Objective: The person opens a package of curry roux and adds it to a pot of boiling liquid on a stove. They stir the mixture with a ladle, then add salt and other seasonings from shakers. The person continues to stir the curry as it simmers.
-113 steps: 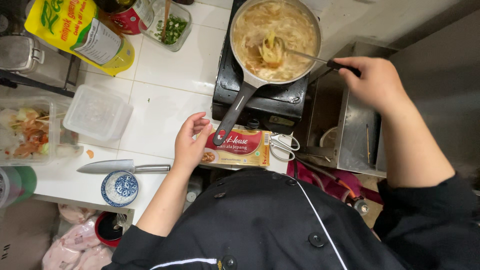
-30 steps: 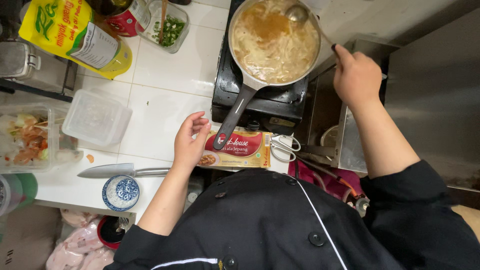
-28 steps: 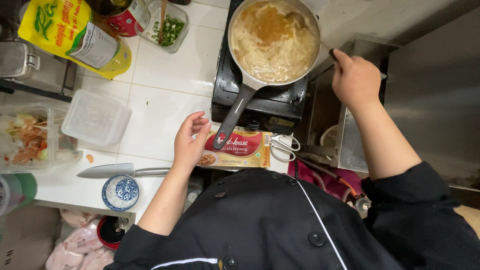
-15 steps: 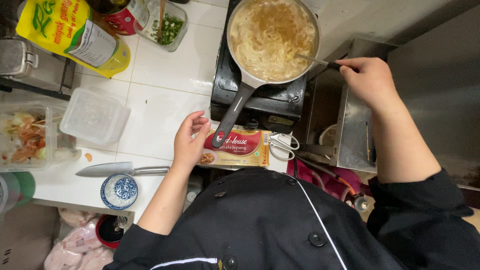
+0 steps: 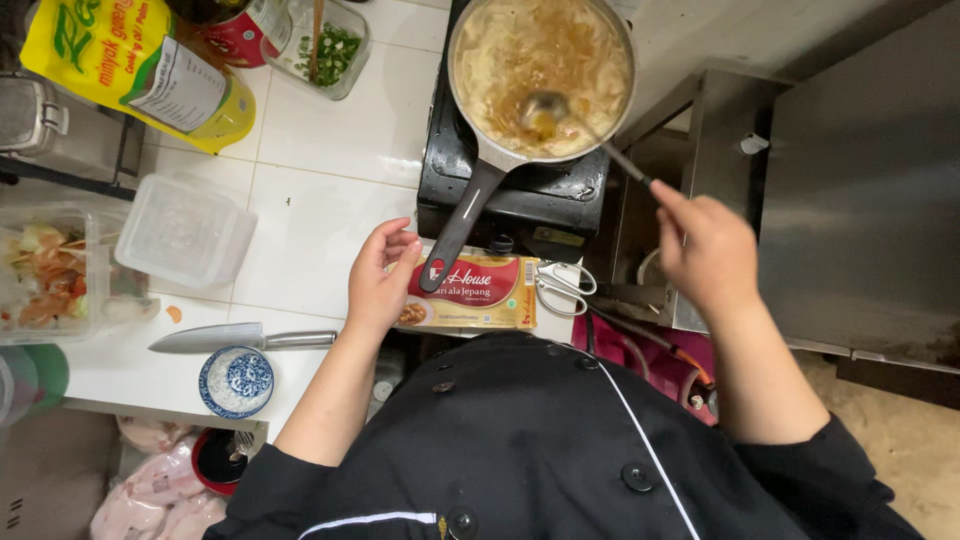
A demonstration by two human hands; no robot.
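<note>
Since half a second ago the ladle (image 5: 548, 104) has come from the rim to the middle of the pan (image 5: 540, 75), and its bowl now sits in the brown noodle broth; the right hand (image 5: 705, 245) has moved down and a little away from the pan with it. This hand is closed around the end of the long thin handle, I think so that the fingers stay far from the heat. The pan stands on a black burner (image 5: 520, 195), with its dark handle pointing down toward the person. The left hand (image 5: 380, 280) is just left of that handle, loosely curled and holding nothing; whether it touches the handle I cannot tell. Below the pan handle lies a red and yellow box (image 5: 470, 292), and right of the box a pair of scissors (image 5: 562, 285). Further left of the pan, on the white tiled counter (image 5: 340, 140), are a knife (image 5: 235, 338), a small blue patterned bowl (image 5: 235, 382), an empty plastic tub (image 5: 185, 232), a yellow oil pouch (image 5: 140, 65) and a container of chopped greens (image 5: 330, 45). The top edge of the pan is cut off, the black jacket (image 5: 540, 450) hides the counter's front edge, and the container of mixed food (image 5: 45, 275) at far left is only partly in view.
</note>
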